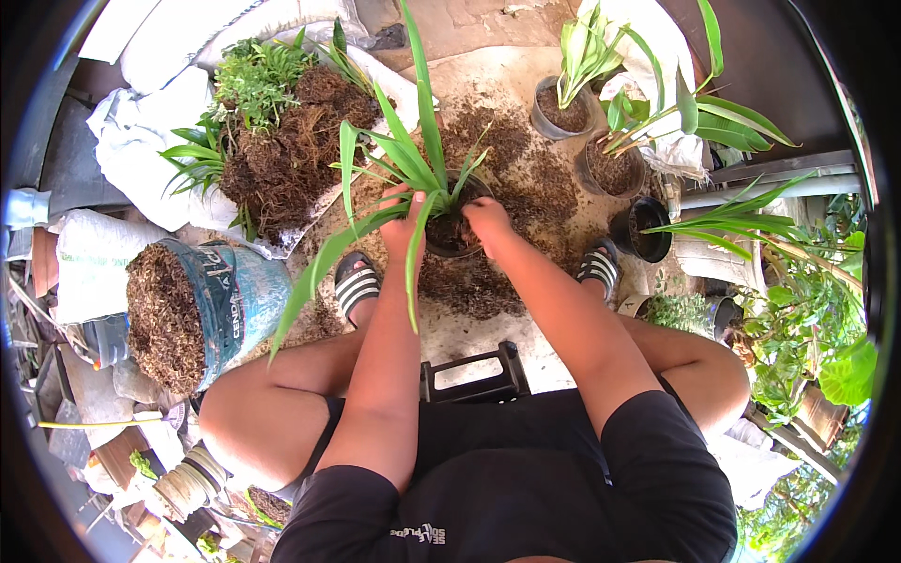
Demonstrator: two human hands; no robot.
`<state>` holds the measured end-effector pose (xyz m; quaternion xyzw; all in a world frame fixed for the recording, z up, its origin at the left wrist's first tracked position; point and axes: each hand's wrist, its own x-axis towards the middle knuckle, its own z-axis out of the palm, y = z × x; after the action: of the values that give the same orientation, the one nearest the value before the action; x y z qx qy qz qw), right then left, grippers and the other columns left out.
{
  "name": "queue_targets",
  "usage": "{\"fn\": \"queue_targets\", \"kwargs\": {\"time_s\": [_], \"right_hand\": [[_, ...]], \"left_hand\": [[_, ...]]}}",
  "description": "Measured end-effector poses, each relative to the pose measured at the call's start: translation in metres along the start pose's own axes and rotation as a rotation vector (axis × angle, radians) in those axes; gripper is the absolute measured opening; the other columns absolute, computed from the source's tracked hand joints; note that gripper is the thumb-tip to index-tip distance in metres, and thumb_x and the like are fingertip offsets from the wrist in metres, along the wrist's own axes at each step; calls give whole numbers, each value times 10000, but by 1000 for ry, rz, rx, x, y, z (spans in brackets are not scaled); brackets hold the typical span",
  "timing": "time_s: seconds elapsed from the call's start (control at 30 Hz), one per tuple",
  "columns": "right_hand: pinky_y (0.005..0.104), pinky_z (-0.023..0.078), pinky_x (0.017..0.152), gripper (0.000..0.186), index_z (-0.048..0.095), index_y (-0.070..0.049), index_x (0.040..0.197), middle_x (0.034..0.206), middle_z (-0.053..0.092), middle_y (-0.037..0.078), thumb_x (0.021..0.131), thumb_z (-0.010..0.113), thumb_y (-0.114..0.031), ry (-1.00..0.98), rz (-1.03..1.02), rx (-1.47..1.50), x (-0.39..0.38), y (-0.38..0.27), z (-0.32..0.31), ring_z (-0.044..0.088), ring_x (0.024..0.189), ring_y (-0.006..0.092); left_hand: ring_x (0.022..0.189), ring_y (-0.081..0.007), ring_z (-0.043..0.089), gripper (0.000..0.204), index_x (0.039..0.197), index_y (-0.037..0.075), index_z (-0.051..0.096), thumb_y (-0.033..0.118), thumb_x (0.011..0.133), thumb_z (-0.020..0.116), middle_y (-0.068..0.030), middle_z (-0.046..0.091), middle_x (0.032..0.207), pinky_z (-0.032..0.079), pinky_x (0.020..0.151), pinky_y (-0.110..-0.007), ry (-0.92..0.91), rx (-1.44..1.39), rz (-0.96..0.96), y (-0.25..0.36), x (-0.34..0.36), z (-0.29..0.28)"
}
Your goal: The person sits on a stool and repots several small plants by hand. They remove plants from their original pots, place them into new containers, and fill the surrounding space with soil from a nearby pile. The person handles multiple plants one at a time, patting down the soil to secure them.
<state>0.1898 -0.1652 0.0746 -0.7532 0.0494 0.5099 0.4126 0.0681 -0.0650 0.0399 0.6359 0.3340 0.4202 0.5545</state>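
A strap-leaved green plant [427,174] stands in a dark round pot [452,250] on the ground between my feet. My left hand [405,223] is closed at the plant's left side, its thumb and fingers among the lower leaves. Leaves partly cover that hand. At the pot's right side my right hand [489,225] reaches in over the rim, fingers curled down against the brown soil and roots. Its fingertips are hidden, so what they pinch cannot be made out. Loose dark soil [474,291] lies scattered around the pot.
A blue bag of brown husk-like material [230,305] lies tipped at the left. Beyond it sits a heap of rooty soil with plants [286,169]. Several potted plants line the right, including one in a black pot [648,231]. A black stool-like frame [475,373] is near me.
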Motion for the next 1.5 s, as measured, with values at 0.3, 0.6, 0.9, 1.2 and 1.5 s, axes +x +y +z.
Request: {"fn": "queue_targets", "kwargs": {"time_s": [0.3,0.6,0.9,1.2,1.5], "right_hand": [[463,434,721,186,592,-32,1097,930,575,95,988,609,-182,69,-100,-169,54,21,-23,548,826,220],[394,491,703,226,656,-32,1124,898,655,128,935,660,-158,81,-199,-359,38,2,-17,636,821,260],[416,494,679,225,642,-14,1122,863,641,148,927,645,-127,19,-285,-379,50,16,-18,645,792,259],[407,555,693,274,593,42,1205,933,649,145,950,616,-56,-17,-261,-303,38,14,-54,663,822,248],[346,526,853,344,635,30,1224,1107,702,145,901,667,-84,-324,-507,-369,29,35,-63,642,1001,174]], "left_hand": [[907,-239,607,424,1177,3,638,266,882,794,-118,614,1018,496,811,-391,8,135,47,1,-10,7],[1089,-373,549,650,1297,-7,560,333,814,830,-181,575,1196,423,943,-504,137,570,33,6,-28,-6],[1108,-428,626,536,1478,-27,413,244,1030,528,-287,603,1300,482,902,-485,-123,480,-386,-45,-61,-13],[1110,-417,624,387,1350,116,615,130,970,544,-236,657,1211,498,925,-498,-656,831,-113,-72,-7,-41],[1096,-359,619,289,1204,134,697,225,938,630,-147,683,1098,507,917,-469,-764,741,366,-50,-9,-7]]}}
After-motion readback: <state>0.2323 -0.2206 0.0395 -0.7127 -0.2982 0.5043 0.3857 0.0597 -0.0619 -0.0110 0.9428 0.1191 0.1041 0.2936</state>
